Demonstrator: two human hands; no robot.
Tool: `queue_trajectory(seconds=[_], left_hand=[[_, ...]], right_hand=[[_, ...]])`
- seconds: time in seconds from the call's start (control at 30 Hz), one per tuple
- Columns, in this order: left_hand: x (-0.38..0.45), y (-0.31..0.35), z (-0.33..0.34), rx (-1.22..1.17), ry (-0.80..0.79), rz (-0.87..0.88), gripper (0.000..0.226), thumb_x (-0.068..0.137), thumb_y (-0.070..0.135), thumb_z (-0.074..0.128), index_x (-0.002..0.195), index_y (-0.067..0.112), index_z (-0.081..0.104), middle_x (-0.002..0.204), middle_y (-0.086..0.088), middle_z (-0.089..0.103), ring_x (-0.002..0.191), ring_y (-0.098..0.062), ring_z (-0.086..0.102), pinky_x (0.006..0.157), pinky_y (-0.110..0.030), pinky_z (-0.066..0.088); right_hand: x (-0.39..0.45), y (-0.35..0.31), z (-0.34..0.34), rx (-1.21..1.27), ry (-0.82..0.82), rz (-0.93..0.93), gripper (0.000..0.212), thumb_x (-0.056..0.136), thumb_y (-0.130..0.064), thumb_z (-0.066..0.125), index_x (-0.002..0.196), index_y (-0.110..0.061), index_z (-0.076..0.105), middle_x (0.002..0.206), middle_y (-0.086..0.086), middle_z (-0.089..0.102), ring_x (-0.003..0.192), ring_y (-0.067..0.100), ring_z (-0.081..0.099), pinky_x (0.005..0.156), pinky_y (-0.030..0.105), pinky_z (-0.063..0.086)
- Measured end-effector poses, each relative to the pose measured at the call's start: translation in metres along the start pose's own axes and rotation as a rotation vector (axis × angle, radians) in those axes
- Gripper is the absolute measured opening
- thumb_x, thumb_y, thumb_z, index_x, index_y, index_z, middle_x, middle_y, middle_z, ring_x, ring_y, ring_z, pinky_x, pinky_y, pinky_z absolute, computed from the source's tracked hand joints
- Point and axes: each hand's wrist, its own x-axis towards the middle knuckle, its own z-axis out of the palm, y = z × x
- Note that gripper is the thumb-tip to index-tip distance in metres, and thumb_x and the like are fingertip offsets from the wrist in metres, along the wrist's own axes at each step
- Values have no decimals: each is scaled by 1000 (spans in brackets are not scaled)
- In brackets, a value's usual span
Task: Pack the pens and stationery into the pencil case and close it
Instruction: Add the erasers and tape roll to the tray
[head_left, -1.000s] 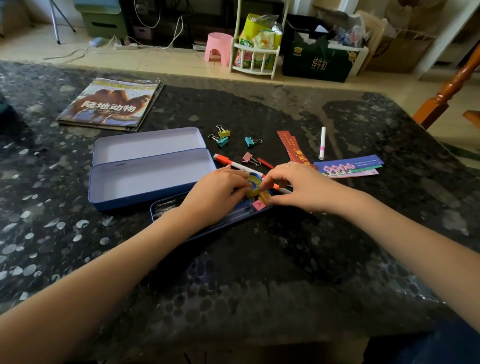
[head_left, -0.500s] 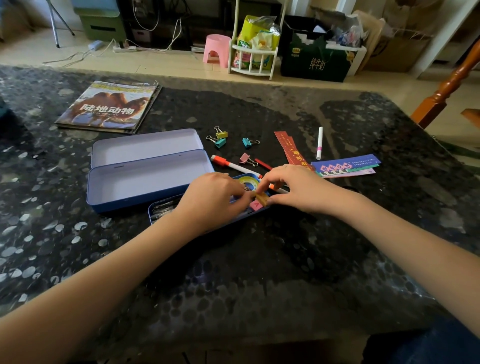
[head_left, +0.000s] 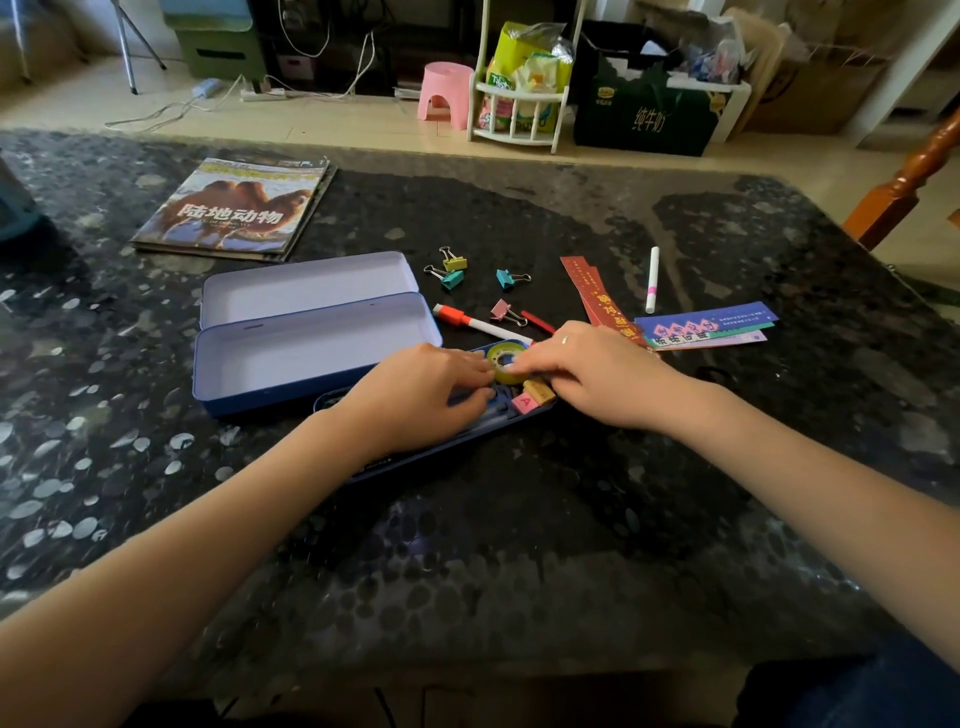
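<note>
Only the head view is given, and it looks down on a dark speckled table (head_left: 519, 545) where both hands meet over a shallow blue tray (head_left: 415, 460) set just in front of the open pencil case (head_left: 311, 343), whose lid lies back flat. Left hand (head_left: 415, 397) and right hand (head_left: 597, 374) each have fingertips pressed against a yellow-green tape roll (head_left: 505, 362), pinching it between them at the tray's far end; a pink eraser (head_left: 523, 402) and a tan block (head_left: 540, 391) sit just beside it. Tape like this is probably light, rigid and a little slick, so gripping the outer rim suits it. Outside the case lie an orange-capped marker (head_left: 480, 325), a white pen (head_left: 652, 279), four binder clips (head_left: 452, 265) and paper bookmarks (head_left: 706, 327); these look thin and would need lifting by an edge.
</note>
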Motion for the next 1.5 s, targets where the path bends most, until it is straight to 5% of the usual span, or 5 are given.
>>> queue_trajectory(seconds=[0.4, 0.53, 0.83, 1.2, 1.5], left_hand=[[-7, 3, -1, -56, -30, -37, 35, 93, 32, 51, 125, 22, 60, 135, 6, 54, 123, -11, 53, 101, -38, 45], [-7, 13, 2, 79, -102, -2, 43, 94, 40, 46, 135, 28, 50, 145, 11, 43, 134, -6, 39, 106, -37, 41], [-16, 28, 15, 197, -25, 91, 39, 96, 33, 44, 131, 22, 55, 139, 3, 52, 132, -11, 44, 111, -30, 32], [-19, 36, 24, 222, -60, 106, 47, 98, 36, 39, 144, 28, 35, 149, 6, 38, 140, -11, 30, 116, -28, 16], [-15, 32, 24, 202, -14, 79, 42, 96, 38, 42, 136, 25, 48, 143, 3, 46, 139, -17, 29, 114, -37, 24]], right_hand=[[-5, -1, -7, 129, 34, 53, 42, 92, -15, 46, 124, -39, 59, 116, 3, 59, 101, 17, 53, 90, 38, 45], [-8, -5, -10, 169, 26, 9, 23, 86, -27, 65, 108, -32, 67, 110, -9, 62, 99, 6, 50, 86, 28, 43], [-14, -9, -10, 198, 27, 18, 31, 83, -20, 70, 113, -25, 66, 103, -15, 55, 86, -3, 47, 65, 3, 31], [-5, 1, -10, 373, 239, 114, 26, 83, -18, 69, 108, -26, 66, 105, -9, 62, 89, 5, 55, 68, 14, 41], [10, -9, 1, 308, 218, 43, 28, 86, -16, 66, 112, -25, 65, 114, -6, 62, 97, 7, 52, 79, 20, 41]])
